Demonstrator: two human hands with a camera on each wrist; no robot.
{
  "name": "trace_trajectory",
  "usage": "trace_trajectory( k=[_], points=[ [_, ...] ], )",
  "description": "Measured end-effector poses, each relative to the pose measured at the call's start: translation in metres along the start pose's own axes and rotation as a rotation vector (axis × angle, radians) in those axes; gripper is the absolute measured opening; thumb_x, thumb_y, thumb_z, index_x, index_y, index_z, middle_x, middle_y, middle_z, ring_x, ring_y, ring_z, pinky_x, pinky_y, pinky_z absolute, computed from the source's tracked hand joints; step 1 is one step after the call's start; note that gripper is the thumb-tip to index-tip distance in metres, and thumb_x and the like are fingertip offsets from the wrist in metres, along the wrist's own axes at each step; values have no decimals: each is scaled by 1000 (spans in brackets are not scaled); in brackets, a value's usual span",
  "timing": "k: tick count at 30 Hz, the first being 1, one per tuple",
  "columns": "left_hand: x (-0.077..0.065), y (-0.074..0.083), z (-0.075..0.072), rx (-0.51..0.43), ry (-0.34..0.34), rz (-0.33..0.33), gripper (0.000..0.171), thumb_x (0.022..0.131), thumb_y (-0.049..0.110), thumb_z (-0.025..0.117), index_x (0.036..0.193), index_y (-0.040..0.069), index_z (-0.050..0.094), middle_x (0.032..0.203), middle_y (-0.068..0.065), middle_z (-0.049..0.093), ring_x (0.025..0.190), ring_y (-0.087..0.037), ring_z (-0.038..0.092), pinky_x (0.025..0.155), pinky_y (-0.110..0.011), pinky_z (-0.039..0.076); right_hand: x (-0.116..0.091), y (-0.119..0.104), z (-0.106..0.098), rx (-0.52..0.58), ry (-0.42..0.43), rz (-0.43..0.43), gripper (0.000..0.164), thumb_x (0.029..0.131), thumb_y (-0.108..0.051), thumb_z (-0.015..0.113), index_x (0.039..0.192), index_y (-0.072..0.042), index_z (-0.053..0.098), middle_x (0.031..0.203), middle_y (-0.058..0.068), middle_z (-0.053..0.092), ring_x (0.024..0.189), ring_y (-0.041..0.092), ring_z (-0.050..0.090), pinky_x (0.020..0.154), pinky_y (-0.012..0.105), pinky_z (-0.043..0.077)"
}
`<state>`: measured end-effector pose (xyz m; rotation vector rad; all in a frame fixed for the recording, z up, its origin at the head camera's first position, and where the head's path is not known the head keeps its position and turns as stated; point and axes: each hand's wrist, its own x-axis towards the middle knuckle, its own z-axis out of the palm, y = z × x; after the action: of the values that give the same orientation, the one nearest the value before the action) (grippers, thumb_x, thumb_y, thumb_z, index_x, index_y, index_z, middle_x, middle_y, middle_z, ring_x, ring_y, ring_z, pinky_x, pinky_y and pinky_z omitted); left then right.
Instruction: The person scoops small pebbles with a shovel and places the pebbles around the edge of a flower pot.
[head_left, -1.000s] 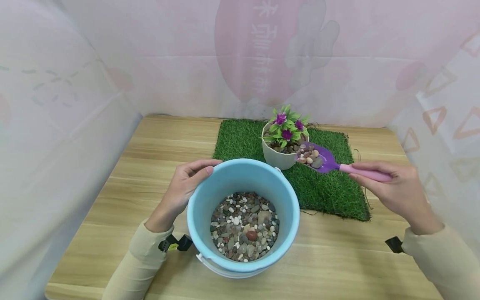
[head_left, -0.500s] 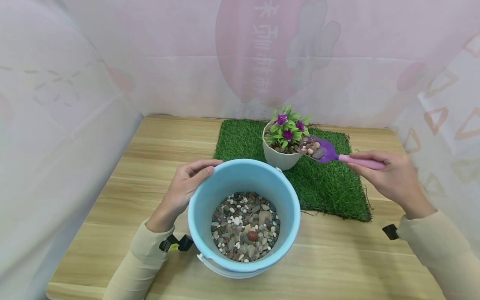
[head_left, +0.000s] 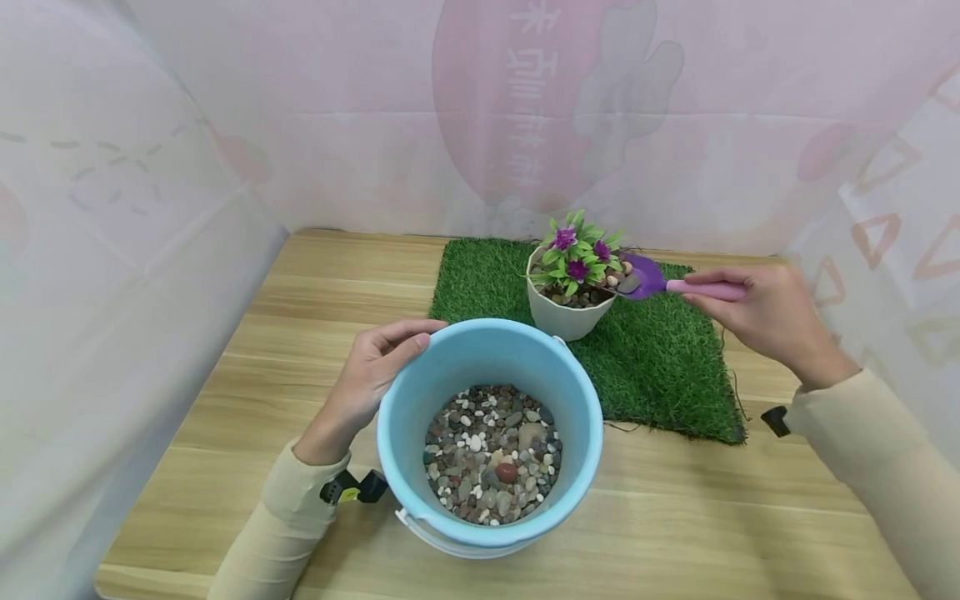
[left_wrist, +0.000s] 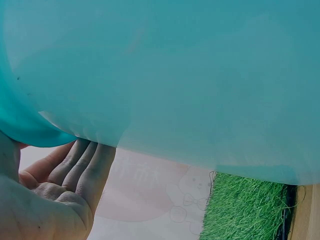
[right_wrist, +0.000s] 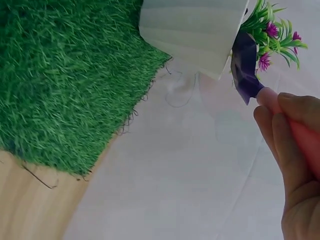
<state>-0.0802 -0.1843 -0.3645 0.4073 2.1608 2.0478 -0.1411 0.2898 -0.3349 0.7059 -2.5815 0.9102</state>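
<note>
A light blue bucket (head_left: pixel 487 354) stands at the front middle, its bottom covered with mixed pebbles (head_left: pixel 487 467). My left hand (head_left: pixel 367 379) grips its rim at the left, thumb on the rim and fingers along the outside wall. My right hand (head_left: pixel 776 317) holds a small shovel (head_left: pixel 647 277) by its pink handle. The purple blade carries several pebbles (head_left: pixel 621 279) at the right rim of a white flowerpot (head_left: pixel 566 321). In the right wrist view the blade (right_wrist: pixel 245 67) overlaps the pot's mouth. A plant (head_left: pixel 573 254) with purple flowers grows among pebbles in the pot.
The pot stands on a green turf mat (head_left: pixel 660 375) over the wooden table (head_left: pixel 255 350). A white bucket handle (head_left: pixel 435 537) hangs down at the front. Printed cloth (head_left: pixel 360 150) encloses the back and sides.
My right hand has moved forward and left, bringing the loaded shovel from in front of the pot's right side up to its rim. The left hand and bucket stay put.
</note>
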Motion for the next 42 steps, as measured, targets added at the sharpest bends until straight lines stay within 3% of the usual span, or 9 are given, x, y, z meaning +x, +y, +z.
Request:
trace_trajectory(
  k=[4,10,13,15,19,23,32,38,42],
  points=[
    [-1,1,1,-1,6,-4,35,110,15,57,137,-7,64,123,-1,77,98,-22,80,82,-45,71,14,-4,-4,-91,-37,-46,25,83,-1,88,106,-10,84,95,10,83,80,-25,65,42,7,44],
    [-1,1,1,4,11,-11,36,110,14,57,138,-6,63,123,0,77,97,-21,80,83,-44,71,37,-10,-8,-180,-64,-191,21,80,-2,89,100,-8,84,92,10,83,73,20,80,60,0,53],
    [-1,1,1,6,12,-14,36,110,14,57,138,-6,63,123,0,77,97,-21,80,82,-44,71,47,-17,-11,-187,-100,-242,19,82,1,87,99,-5,83,91,12,82,72,26,80,66,6,60],
    [0,1,0,8,14,-19,35,110,15,57,138,-6,64,123,0,77,97,-21,80,82,-45,71,52,-24,-13,-198,-129,-268,16,83,2,86,98,-3,82,91,14,82,70,29,80,64,18,65],
    [1,2,0,13,16,-25,35,110,15,57,138,-5,64,123,0,77,97,-21,80,82,-45,71,61,-35,-17,-237,-189,-273,9,88,-1,83,96,-3,83,91,15,82,71,29,79,65,40,70],
    [1,2,0,12,15,-27,35,110,15,57,138,-5,64,122,1,78,97,-21,80,83,-44,71,69,-42,-19,-274,-241,-273,5,89,0,81,93,-3,82,87,14,81,70,28,78,67,46,70],
    [0,0,-1,14,10,-23,36,110,16,57,138,-5,64,124,-1,77,98,-21,80,83,-45,71,87,-62,-21,-337,-378,-253,9,87,5,78,84,-3,77,78,11,78,63,21,73,61,36,69],
    [1,-1,0,5,12,-20,36,110,15,57,138,-5,64,123,1,77,99,-20,80,84,-44,71,93,-77,-25,-406,-450,-220,21,89,4,77,74,-9,70,70,1,71,57,10,62,55,26,63],
    [2,-1,-1,13,15,-22,36,109,15,58,138,-5,64,122,2,77,98,-19,80,84,-43,71,93,-79,-26,-423,-464,-210,18,89,4,77,76,-7,71,71,3,72,57,12,62,54,28,62]
  ],
)
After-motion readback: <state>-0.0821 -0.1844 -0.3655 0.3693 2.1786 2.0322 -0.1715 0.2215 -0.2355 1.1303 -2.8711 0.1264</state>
